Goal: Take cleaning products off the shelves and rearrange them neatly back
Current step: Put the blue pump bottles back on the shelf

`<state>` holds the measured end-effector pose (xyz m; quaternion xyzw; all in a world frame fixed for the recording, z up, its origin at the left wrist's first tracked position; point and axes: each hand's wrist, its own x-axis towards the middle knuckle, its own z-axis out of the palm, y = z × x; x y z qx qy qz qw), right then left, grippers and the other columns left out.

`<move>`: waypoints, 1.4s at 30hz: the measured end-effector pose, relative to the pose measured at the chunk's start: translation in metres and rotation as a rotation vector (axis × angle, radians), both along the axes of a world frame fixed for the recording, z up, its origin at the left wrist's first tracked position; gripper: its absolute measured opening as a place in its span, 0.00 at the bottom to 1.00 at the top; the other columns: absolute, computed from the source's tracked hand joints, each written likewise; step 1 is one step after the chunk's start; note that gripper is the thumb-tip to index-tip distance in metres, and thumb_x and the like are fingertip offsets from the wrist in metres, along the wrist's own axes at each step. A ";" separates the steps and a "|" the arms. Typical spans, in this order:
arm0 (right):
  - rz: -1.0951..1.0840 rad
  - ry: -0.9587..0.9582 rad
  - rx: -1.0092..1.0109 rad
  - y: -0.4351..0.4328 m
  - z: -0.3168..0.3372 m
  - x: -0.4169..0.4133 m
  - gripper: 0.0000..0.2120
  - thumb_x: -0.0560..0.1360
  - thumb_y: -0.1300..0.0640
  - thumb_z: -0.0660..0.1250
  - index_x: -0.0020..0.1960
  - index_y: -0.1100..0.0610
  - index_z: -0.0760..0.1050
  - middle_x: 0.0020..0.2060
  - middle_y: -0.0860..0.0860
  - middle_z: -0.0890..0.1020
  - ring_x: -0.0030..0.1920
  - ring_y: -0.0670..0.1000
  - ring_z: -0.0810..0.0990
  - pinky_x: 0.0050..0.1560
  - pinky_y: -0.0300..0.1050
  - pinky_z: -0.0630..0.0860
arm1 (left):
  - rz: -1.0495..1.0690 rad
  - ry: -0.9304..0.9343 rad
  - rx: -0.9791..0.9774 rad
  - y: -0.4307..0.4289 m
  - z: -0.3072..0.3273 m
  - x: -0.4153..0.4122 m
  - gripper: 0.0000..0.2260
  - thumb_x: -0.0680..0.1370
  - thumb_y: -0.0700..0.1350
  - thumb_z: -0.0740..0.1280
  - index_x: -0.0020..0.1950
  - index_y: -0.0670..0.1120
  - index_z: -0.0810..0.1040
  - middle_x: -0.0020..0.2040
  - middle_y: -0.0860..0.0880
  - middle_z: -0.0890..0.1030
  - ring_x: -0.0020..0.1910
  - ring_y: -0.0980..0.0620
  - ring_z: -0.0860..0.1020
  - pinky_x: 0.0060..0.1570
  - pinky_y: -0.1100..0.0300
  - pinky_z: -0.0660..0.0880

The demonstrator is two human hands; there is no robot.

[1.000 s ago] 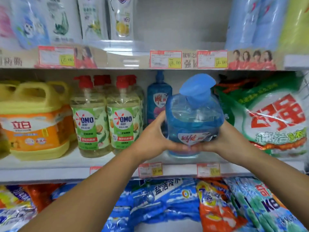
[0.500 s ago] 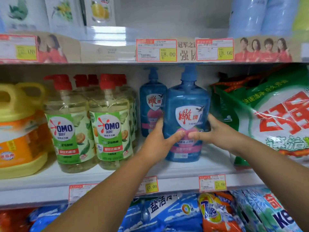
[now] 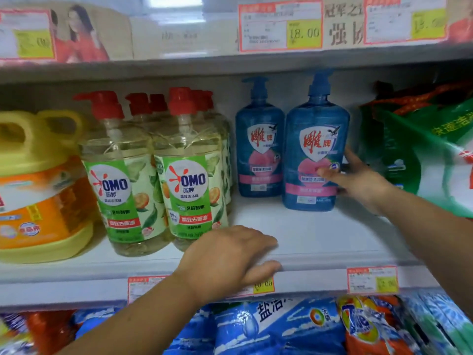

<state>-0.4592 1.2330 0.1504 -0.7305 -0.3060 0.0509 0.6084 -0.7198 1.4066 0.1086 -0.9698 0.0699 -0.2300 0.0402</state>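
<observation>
Two blue pump bottles stand upright side by side on the middle shelf (image 3: 320,234). The nearer blue bottle (image 3: 313,139) is on the right, the other blue bottle (image 3: 258,149) sits left and further back. My right hand (image 3: 358,183) touches the right side and lower label of the nearer bottle with loosely spread fingers. My left hand (image 3: 225,260) rests flat on the shelf's front edge, holding nothing, just right of the OMO bottles (image 3: 186,180).
Several clear OMO pump bottles with red caps fill the shelf's left middle, beside a yellow jug (image 3: 38,190) at far left. A large green detergent bag (image 3: 430,155) leans at the right. Detergent pouches (image 3: 281,326) lie on the shelf below. Price tags line the shelf edges.
The blue bottle was tilted in both hands, then set upright on the shelf. My left hand has let go and dropped to the shelf edge. My right hand stays against the bottle.
</observation>
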 end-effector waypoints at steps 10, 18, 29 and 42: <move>-0.061 0.042 0.002 0.025 -0.008 0.035 0.28 0.75 0.49 0.72 0.71 0.38 0.66 0.60 0.49 0.82 0.58 0.54 0.82 0.58 0.54 0.79 | -0.040 -0.104 -0.061 0.004 -0.007 0.002 0.19 0.78 0.67 0.58 0.58 0.57 0.79 0.50 0.58 0.84 0.48 0.56 0.82 0.37 0.57 0.81; -0.207 0.002 -0.154 0.034 -0.004 0.018 0.30 0.80 0.47 0.64 0.78 0.44 0.56 0.65 0.50 0.76 0.57 0.54 0.78 0.48 0.44 0.75 | -0.031 -0.108 -0.053 0.006 -0.008 0.003 0.21 0.78 0.68 0.56 0.57 0.57 0.79 0.50 0.59 0.84 0.48 0.57 0.82 0.39 0.56 0.80; -0.181 -0.120 0.117 -0.060 -0.033 -0.162 0.08 0.81 0.59 0.64 0.56 0.47 0.73 0.45 0.51 0.81 0.51 0.59 0.83 0.58 0.59 0.79 | -0.128 -0.363 -0.104 -0.015 -0.011 -0.013 0.18 0.77 0.52 0.66 0.64 0.45 0.77 0.62 0.46 0.80 0.63 0.45 0.77 0.62 0.54 0.72; 0.276 0.436 -0.823 -0.167 -0.175 -0.282 0.19 0.80 0.66 0.60 0.62 0.44 0.72 0.60 0.51 0.80 0.60 0.52 0.80 0.63 0.47 0.77 | -0.049 0.930 -0.668 -0.123 -0.230 -0.150 0.40 0.75 0.53 0.72 0.79 0.60 0.50 0.78 0.58 0.60 0.71 0.60 0.65 0.64 0.72 0.61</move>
